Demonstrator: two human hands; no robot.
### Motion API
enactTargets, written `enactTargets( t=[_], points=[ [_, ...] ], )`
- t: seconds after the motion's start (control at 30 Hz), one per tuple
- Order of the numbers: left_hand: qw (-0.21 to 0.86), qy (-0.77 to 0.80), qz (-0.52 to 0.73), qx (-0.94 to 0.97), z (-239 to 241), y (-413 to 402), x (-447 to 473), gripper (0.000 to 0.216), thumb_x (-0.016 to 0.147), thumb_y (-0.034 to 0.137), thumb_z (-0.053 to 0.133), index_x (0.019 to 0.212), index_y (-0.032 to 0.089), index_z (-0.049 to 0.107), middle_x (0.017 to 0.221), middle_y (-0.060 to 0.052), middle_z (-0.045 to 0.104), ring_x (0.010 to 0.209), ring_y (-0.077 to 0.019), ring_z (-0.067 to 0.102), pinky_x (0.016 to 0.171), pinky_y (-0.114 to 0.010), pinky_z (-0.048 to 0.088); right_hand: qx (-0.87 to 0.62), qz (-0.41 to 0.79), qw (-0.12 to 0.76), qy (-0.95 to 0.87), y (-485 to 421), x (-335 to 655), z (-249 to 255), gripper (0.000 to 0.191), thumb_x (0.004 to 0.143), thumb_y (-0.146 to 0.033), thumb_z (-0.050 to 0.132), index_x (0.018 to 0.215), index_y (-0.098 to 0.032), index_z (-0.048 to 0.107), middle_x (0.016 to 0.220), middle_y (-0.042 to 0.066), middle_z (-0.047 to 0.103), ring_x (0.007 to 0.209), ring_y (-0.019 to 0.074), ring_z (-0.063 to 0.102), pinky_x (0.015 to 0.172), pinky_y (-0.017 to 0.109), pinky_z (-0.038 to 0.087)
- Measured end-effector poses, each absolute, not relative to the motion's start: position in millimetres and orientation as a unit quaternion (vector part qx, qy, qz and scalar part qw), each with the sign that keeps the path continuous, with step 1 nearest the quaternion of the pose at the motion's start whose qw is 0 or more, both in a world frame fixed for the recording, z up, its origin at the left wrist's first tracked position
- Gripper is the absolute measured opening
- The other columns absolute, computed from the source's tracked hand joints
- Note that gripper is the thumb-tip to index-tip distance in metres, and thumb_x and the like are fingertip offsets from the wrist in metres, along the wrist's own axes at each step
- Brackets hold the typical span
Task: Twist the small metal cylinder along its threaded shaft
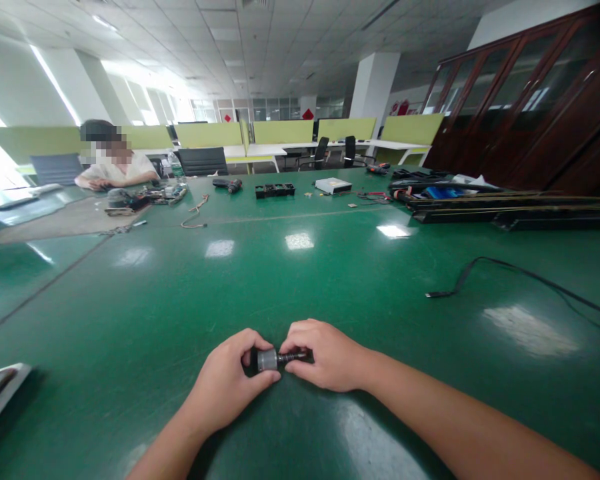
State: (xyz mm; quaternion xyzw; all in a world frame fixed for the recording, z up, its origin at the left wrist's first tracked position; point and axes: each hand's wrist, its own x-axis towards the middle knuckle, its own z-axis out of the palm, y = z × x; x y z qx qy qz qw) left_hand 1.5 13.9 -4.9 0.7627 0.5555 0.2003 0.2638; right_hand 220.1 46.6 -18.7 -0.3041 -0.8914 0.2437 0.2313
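Observation:
Low in the middle of the head view, a small grey metal cylinder with a dark, ribbed shaft [267, 361] lies level between my hands, close to the green tabletop. It looks like a motor or gearbox part; its exact kind is unclear. My left hand [233, 380] grips the cylinder end, thumb below and fingers above. Around the shaft at the other end, the thumb and fingers of my right hand [325, 357] are closed. Both ends of the part are partly hidden by my fingers.
On the green table [260, 280], a black cable [480, 260] lies at right and a tray-like object [3, 393] at left. Farther back are a cordless drill [227, 185], a black holder [275, 191], a silver box [333, 185] and piled parts [445, 193]. A person [117, 163] sits far left.

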Motion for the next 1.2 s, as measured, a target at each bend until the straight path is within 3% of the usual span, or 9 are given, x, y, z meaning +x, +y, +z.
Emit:
enactTargets(
  t=[1.2],
  points=[
    [0.265,0.551,0.207,0.764,-3.7,13.7,0.8,0.022,0.072,0.026,0.073,0.091,0.022,0.063,0.082,0.001,0.064,0.074,-0.0181,0.056,0.067,-0.027,0.04,-0.326,0.25,0.233,-0.881,47.5,222.5,-17.4,0.012,0.071,-0.02,0.07,0.082,-0.017,0.067,0.073,-0.001,0.06,0.067,0.0136,0.054,0.069,0.027,0.04]
  ],
)
